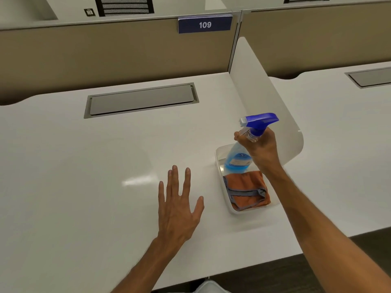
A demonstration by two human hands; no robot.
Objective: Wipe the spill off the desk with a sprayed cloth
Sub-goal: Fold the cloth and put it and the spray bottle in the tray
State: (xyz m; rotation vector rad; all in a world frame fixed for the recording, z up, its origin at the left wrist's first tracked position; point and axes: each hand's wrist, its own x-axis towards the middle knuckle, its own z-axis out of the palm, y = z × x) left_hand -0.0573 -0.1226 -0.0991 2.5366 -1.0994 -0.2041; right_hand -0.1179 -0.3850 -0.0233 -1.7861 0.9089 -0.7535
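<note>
My right hand point(261, 148) grips the neck of a clear spray bottle point(238, 158) with a blue trigger head and blue liquid. The bottle stands tilted over the far end of a clear plastic tray point(220, 173) on the white desk point(84, 187). An orange cloth point(246, 192) with a grey edge lies crumpled in the tray's near end. My left hand point(179, 205) hovers flat and open over the desk, just left of the tray, holding nothing. A faint wet sheen point(137, 181) shows on the desk to the left of that hand.
A grey cable-hatch cover point(140, 100) is set into the desk at the back. A tan partition carries a blue sign reading 109 point(204, 24). A white curved divider point(268, 106) stands right behind the tray. The desk's front edge runs near my forearms.
</note>
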